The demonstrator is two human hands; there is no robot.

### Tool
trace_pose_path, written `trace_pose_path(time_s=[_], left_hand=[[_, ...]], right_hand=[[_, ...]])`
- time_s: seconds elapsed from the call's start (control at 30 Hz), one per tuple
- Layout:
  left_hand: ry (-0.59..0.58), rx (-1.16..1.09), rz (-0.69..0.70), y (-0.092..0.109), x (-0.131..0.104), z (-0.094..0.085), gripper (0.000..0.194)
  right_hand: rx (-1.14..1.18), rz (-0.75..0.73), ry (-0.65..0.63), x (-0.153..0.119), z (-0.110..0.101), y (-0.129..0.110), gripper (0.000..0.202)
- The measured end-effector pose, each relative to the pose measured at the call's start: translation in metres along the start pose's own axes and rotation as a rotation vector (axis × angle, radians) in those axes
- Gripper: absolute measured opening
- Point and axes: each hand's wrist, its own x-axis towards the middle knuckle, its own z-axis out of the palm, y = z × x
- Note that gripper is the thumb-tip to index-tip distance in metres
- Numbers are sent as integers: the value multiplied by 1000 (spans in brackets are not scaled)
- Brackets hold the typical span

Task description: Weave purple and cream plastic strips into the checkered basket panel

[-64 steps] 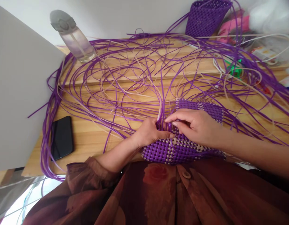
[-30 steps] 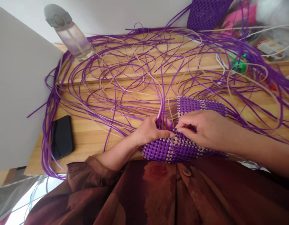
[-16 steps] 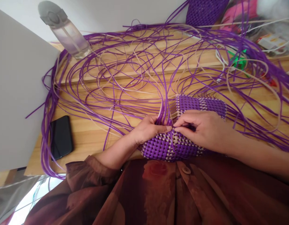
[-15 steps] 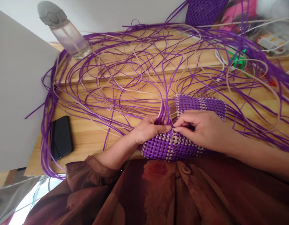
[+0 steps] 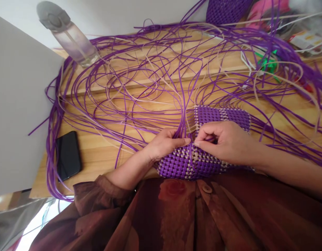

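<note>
A woven piece [image 5: 176,164] of purple and beige plastic strips lies against my front, with a second woven panel [image 5: 223,116] behind it. My left hand [image 5: 166,143] is closed on the near piece's upper edge, thumb on top, where a bundle of purple strips [image 5: 183,118] rises from the weave. Just right of the left thumb, my right hand [image 5: 220,141] pinches with thumb and forefinger at the edge. A strip's end seems to be in that pinch, mostly hidden by the fingers. The right hand's other fingers curl in around a bit of purple strip.
Long loose strips [image 5: 108,78] loop over the wooden table [image 5: 98,146]. A black phone [image 5: 69,155] lies at the left, and a clear bottle [image 5: 74,40] with a grey lid stands behind it. A purple woven item [image 5: 226,12] and a green object [image 5: 267,64] are at the back right.
My right hand has shifted very slightly, its fingertips still pinched by the edge. My left hand keeps its hold. The whole view has moved a little.
</note>
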Motion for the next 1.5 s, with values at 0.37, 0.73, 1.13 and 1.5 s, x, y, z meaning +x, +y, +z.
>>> trace_pose_path(time_s=[0.37,0.73,1.13,1.5], left_hand=[[-10,161,92,-2,4,-2,34],[-7,223,114,-6,3,-6,38],[39,239,122,-6,3,-4,31],[5,169,133,-6,1,-5,34]], right_hand=[[68,-22,-46,-3,1,9,14],[-306,-420,-76,-42,13,1,16],[-769,-627,182,-57,-13,0,39],[-386,-431,-276,15,-34,-20,27]])
